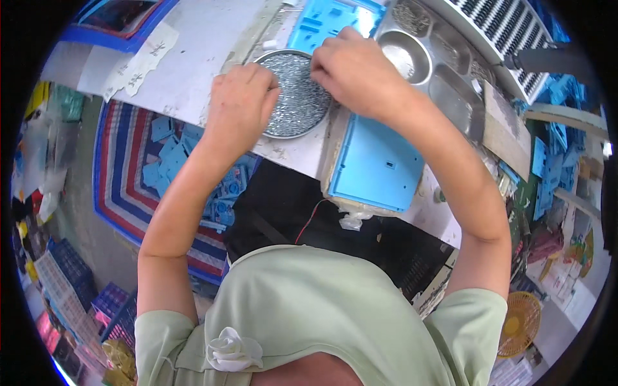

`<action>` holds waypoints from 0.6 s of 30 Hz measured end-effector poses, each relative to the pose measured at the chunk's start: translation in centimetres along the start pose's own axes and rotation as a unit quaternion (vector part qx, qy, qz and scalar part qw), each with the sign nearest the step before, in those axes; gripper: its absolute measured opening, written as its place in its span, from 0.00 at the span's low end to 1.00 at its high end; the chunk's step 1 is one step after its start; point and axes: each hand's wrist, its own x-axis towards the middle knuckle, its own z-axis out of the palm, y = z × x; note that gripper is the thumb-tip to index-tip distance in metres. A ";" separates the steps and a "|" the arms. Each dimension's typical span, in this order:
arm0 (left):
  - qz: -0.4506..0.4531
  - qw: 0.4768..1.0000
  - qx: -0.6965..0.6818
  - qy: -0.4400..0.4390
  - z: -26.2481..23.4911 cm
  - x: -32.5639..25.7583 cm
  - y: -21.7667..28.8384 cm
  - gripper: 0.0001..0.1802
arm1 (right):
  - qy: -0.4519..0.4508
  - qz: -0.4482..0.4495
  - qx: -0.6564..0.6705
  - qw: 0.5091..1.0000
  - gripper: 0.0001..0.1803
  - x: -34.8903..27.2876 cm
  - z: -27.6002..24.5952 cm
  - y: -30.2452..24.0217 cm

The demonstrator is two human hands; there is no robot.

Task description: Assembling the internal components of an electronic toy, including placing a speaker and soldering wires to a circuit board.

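Note:
A round metal dish point(291, 136) full of small silvery metal pieces point(293, 90) stands near the table's front edge. My left hand point(241, 100) is over the dish's left rim, its fingers curled in and the thumb bent toward them. At the right rim is my right hand point(351, 67), closed too, with its fingertips turned down and mostly hidden. I cannot make out what either hand holds. A blue plastic panel point(375, 164) lies under my right forearm. Behind the dish is another blue plastic part point(315, 24) with moulded shapes.
Right of my right hand, a metal compartment tray point(454, 96) holds small metal parts. A white rack point(505, 32) with dark rows stands beyond it. Below the table on the left, a striped woven bag point(119, 174) contains blue plastic pieces point(172, 157). A cardboard piece point(505, 128) lies right.

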 end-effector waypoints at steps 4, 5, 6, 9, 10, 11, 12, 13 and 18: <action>0.006 0.998 -0.046 0.034 0.2 -0.2 -0.9 0.06 | 0.080 0.152 0.245 0.954 0.10 -5.4 -4.8 2.9; 0.001 0.997 -0.064 0.041 0.2 0.0 -0.8 0.06 | 0.080 0.199 0.286 0.934 0.10 -7.9 -5.7 4.0; 0.015 0.996 -0.071 0.055 0.2 0.5 -0.6 0.06 | 0.081 0.248 0.325 0.909 0.10 -10.1 -6.4 4.8; -0.014 0.994 -0.091 0.052 0.5 1.3 -0.6 0.06 | 0.045 0.320 0.498 0.805 0.11 -14.0 -7.1 6.5; -0.054 0.995 -0.087 0.015 0.3 1.3 -0.4 0.06 | 0.047 0.317 0.535 0.782 0.11 -14.7 -6.8 6.5; -0.061 0.993 -0.097 0.013 0.3 1.5 -0.3 0.07 | 0.056 0.329 0.564 0.755 0.10 -15.2 -6.8 6.3; -0.069 0.992 -0.106 0.010 0.2 1.7 -0.2 0.07 | 0.065 0.340 0.595 0.726 0.10 -15.3 -6.7 5.6; -0.077 0.991 -0.113 0.006 0.3 1.8 -0.1 0.08 | 0.074 0.348 0.625 0.695 0.10 -15.5 -6.6 5.4; -0.024 0.995 -0.099 0.003 0.7 1.8 -1.0 0.08 | 0.035 0.294 0.680 0.671 0.09 -13.3 -6.4 4.6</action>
